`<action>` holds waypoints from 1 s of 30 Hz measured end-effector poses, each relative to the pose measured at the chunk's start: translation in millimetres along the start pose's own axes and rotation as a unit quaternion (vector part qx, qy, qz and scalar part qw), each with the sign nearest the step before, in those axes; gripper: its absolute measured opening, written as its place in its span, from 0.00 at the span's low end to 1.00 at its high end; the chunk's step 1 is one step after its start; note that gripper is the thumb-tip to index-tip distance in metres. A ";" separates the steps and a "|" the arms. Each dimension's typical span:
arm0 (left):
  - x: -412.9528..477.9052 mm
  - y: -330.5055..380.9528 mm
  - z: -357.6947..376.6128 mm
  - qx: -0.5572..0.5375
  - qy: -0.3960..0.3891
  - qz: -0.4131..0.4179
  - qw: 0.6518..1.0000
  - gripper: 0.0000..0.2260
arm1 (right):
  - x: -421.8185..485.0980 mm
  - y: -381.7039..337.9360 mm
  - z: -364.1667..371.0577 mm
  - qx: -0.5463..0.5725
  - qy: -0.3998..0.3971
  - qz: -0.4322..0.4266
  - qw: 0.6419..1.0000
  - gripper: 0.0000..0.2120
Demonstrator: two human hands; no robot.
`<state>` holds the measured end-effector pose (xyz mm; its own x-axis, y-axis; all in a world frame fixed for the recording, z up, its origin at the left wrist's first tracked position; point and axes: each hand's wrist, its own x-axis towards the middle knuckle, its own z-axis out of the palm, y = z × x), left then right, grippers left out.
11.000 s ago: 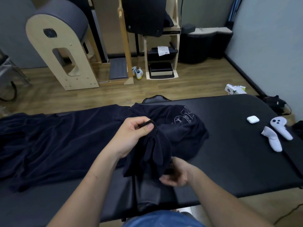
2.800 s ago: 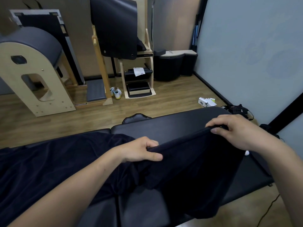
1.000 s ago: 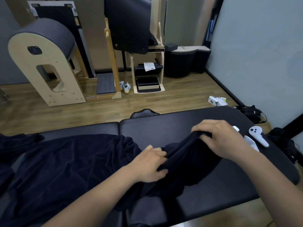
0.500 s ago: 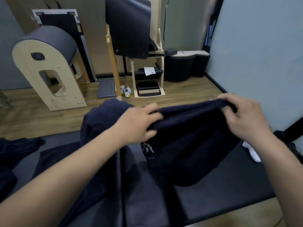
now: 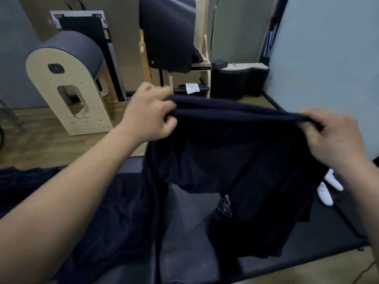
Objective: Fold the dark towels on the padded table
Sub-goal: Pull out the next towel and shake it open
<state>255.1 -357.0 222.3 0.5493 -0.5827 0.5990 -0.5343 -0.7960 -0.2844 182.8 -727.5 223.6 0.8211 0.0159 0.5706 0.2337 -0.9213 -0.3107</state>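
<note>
A dark navy towel (image 5: 235, 160) hangs in the air above the black padded table (image 5: 184, 232). My left hand (image 5: 149, 117) grips its top edge at the left end. My right hand (image 5: 336, 136) grips the same edge at the right end. The cloth is stretched between them and drapes down in doubled layers, a pale logo (image 5: 224, 208) showing low on it. More dark towel (image 5: 92, 212) lies spread on the table's left part, partly under my left forearm.
White controllers (image 5: 326, 191) lie at the table's right end, half hidden by the hanging towel. Beyond the table, on a wooden floor, stand a padded arch barrel (image 5: 69, 83), a wooden frame with a black pad (image 5: 170, 37) and a dark cabinet (image 5: 231, 83). A grey wall closes the right side.
Both hands have lifted the towel up off the table and drawn its top edge wider apart. It now hangs higher and more spread than half a second ago.
</note>
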 end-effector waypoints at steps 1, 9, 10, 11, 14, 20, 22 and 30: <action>-2.4 1.9 -2.4 -0.057 0.045 -0.024 0.997 0.09 | 4.5 5.0 -5.3 -0.001 0.024 0.004 1.000 0.11; -23.5 14.1 21.9 0.069 -0.304 -0.025 0.950 0.13 | -5.9 33.7 9.6 -0.082 -0.039 -0.001 0.996 0.11; -11.5 -2.5 8.3 0.079 -0.227 -0.036 0.970 0.13 | -5.8 32.6 11.0 -0.073 -0.033 0.002 0.997 0.10; 2.7 -18.4 -10.6 0.077 -0.116 -0.039 0.990 0.12 | -2.7 31.0 10.6 -0.057 -0.016 0.007 0.998 0.10; 22.2 -33.5 -46.7 -0.098 0.170 -0.098 0.976 0.09 | 10.3 22.7 4.1 -0.026 0.041 -0.005 0.999 0.08; -50.4 -19.4 12.9 -0.150 -0.229 -0.134 0.952 0.21 | -3.7 45.9 7.5 -0.069 -0.066 0.066 0.993 0.12; -45.2 -17.8 4.6 -0.261 -0.136 -0.181 0.938 0.18 | -8.5 42.3 13.0 -0.052 -0.108 0.094 0.988 0.10; 1.1 75.6 -13.4 -0.393 -0.123 -0.052 0.910 0.11 | -4.2 -66.8 23.6 0.151 -0.204 0.027 0.967 0.24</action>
<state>206.7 -415.6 211.5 0.6988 -0.6069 0.3786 -0.7124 -0.5427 0.4450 176.0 -656.8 224.0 0.9592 0.1796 0.2181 0.2750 -0.7705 -0.5750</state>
